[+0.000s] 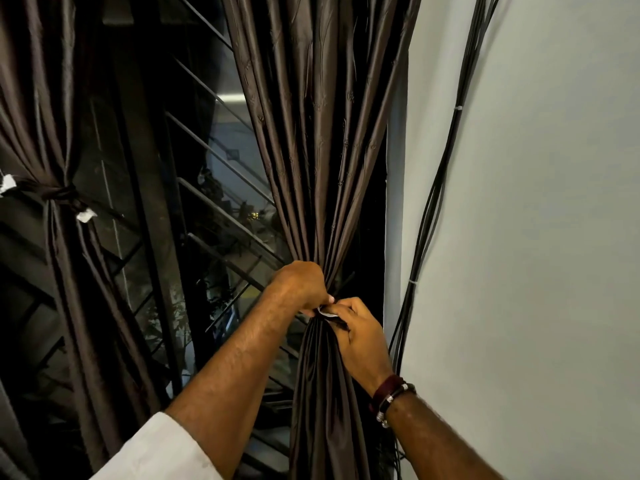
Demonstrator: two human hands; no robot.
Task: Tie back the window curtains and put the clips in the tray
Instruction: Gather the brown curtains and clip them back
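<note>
Left curtain (pixel 52 140) is already tied back with a knotted sash (pixel 59 195). The right curtain (pixel 322 133) is gathered but not yet tied. Left hand (pixel 301 284) grips the bunched folds, fingers curled round them. Just below those fingers, right hand (pixel 360 336) pinches a tie-back end with a white tab (pixel 323 311). Tying the knot is left, then the clips. No clips or tray in view. Fingertips and tie mostly hidden, hard to make out.
</note>
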